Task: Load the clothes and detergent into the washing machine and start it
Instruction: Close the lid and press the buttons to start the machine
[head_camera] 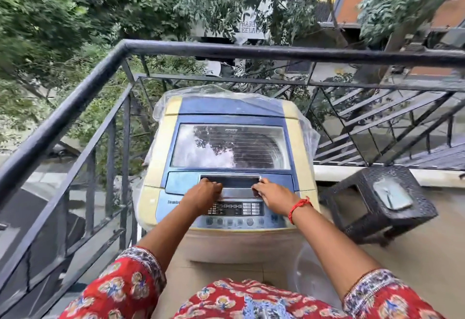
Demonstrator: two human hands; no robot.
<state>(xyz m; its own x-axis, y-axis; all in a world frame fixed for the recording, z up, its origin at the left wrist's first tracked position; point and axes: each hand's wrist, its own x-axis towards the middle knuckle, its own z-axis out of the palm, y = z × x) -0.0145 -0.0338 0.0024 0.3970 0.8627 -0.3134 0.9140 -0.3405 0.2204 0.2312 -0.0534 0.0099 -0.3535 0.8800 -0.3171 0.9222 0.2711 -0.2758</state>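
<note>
Blue and cream plastic top-loading washing machine (227, 157) stands in the balcony corner, hard against the black metal railing (75, 107). Clear plastic sheeting (251, 96) is bunched over its rear edge and hangs down both sides.

We note the blue-framed glass lid (230, 146) lies flat and closed. Its pane mirrors tree and sky, so we cannot make out the drum or anything in it.

Both hands sit at the recessed lid handle (230, 182) at the lid's front edge. Left hand (205, 190): fingers curled over the handle's left end, tips hidden in the recess. Right hand (270, 191): fingers curled at the right end, tips likewise out of sight; a red thread band (299, 207) circles that wrist.

Control panel (235, 214) lies just below the hands; the left forearm covers part of it and its lettering is too blurred to read.

Right of the machine, a dark woven-pattern plastic stool (385, 203) carries a pale greyish object (392, 193) that we cannot identify.

Red floral sleeves (120, 286) are cut off by the bottom edge.
</note>
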